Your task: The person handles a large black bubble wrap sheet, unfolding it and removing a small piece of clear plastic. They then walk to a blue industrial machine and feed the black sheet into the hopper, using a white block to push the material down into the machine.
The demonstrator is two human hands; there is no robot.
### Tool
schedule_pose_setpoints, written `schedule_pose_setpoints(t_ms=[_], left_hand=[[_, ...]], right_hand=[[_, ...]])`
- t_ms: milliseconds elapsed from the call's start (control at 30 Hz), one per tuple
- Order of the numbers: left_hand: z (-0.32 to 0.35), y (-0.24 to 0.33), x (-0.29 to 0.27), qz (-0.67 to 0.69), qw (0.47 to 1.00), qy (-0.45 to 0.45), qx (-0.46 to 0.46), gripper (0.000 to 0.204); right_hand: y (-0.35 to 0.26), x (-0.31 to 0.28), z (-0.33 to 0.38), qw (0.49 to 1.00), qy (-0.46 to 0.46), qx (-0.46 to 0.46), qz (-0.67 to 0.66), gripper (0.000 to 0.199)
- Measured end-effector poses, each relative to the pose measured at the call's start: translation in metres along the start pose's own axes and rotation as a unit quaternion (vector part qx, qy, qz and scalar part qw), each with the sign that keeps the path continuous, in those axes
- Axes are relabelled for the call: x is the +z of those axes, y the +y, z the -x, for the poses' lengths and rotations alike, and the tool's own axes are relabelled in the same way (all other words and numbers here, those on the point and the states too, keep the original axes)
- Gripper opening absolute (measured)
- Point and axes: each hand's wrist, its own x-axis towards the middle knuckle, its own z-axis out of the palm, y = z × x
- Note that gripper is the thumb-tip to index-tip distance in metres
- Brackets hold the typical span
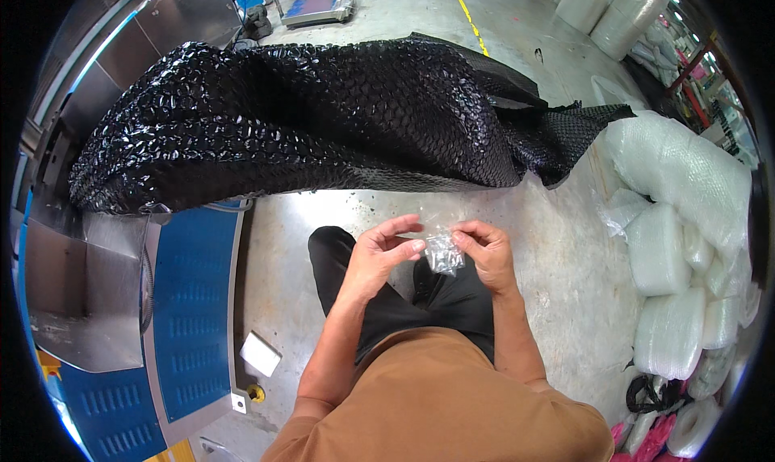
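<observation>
In the head view, I locate a small piece of clear plastic (pixel 445 256) in front of the torso, above the person's dark trousers (pixel 333 260) and between the two hands. The right hand (pixel 488 256) closes thumb and forefinger on the plastic's right edge. The left hand (pixel 379 254) is half curled at the left edge, thumb and forefinger apart; I cannot tell whether it grips the film. Beyond the hands, I see a large sheet of black bubble wrap (pixel 323 123) lying in folds from left to right. At left stands a blue machine (pixel 194 300) with louvred panels; a white box (pixel 261 354) is on the floor (pixel 565 300) just beside it. At right, I note stacked rolls of clear bubble wrap (pixel 670 333). A platform scale (pixel 319 8) sits at the far side.
</observation>
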Motion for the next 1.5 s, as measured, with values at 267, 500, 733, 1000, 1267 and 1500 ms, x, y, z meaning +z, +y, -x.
schedule_pose_setpoints(t_ms=[267, 500, 733, 1000, 1267, 1500], left_hand=[[-0.002, -0.006, 0.009, 0.001, 0.999, 0.051, -0.002, 0.023], [-0.007, -0.005, -0.004, 0.040, 0.995, 0.095, -0.003, 0.020], [-0.012, -0.015, 0.008, 0.066, 0.992, 0.101, -0.030, 0.022], [-0.010, -0.021, 0.016, 0.044, 0.996, 0.066, -0.041, 0.025], [-0.006, -0.020, 0.019, -0.004, 0.998, -0.010, -0.058, 0.031], [-0.003, -0.023, 0.022, -0.025, 0.999, -0.018, -0.035, 0.039]], right_hand=[[0.010, 0.003, 0.001, 0.997, -0.062, 0.031, -0.037, 0.023], [-0.010, -0.007, -0.001, 0.994, -0.043, -0.095, -0.018, 0.044], [-0.016, 0.001, 0.001, 0.965, -0.107, -0.174, 0.164, 0.035], [-0.002, 0.005, -0.003, 0.980, -0.033, -0.161, 0.108, 0.015], [0.011, 0.000, -0.002, 0.993, 0.024, -0.115, 0.003, 0.005], [0.015, -0.001, -0.001, 0.993, 0.050, -0.075, -0.070, 0.007]])
